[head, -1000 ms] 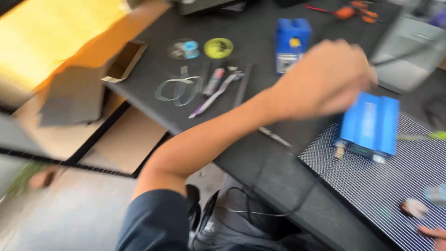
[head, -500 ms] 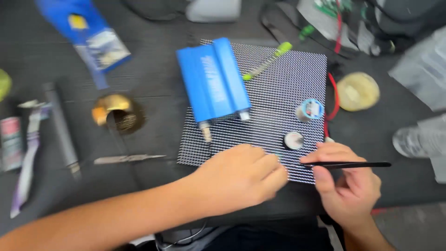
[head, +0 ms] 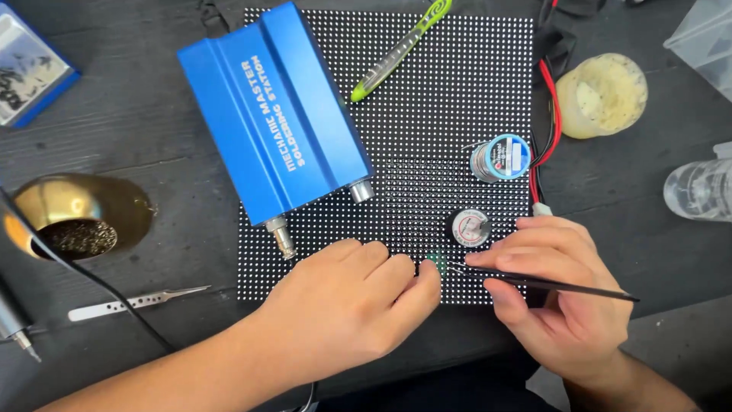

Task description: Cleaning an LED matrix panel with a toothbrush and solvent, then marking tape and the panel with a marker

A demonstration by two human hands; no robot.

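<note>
A black LED dot panel (head: 427, 114) lies flat on the dark table. My left hand (head: 343, 305) rests on the panel's near edge, fingers curled, thumb and forefinger tips pressed together beside a small green spot (head: 435, 262). My right hand (head: 557, 305) holds thin black tweezers (head: 564, 284), whose tips point left at that same spot. A blue soldering station box (head: 274, 114) sits on the panel's left part. Just above my right hand are a small round tin (head: 469, 227) and a solder spool (head: 503, 158).
A green pen (head: 396, 53) lies on the panel's top. Red and black wires (head: 545, 91), a yellowish jar (head: 602, 93) and a clear bottle (head: 698, 189) are at the right. Left: brass tip cleaner (head: 76, 221), silver tweezers (head: 130, 303), soldering iron (head: 11, 320), blue box (head: 27, 65).
My left arm came back from reaching across the table, and the hand now rests on the panel. The view has closed in on the panel. The tweezer tips now reach the green spot.
</note>
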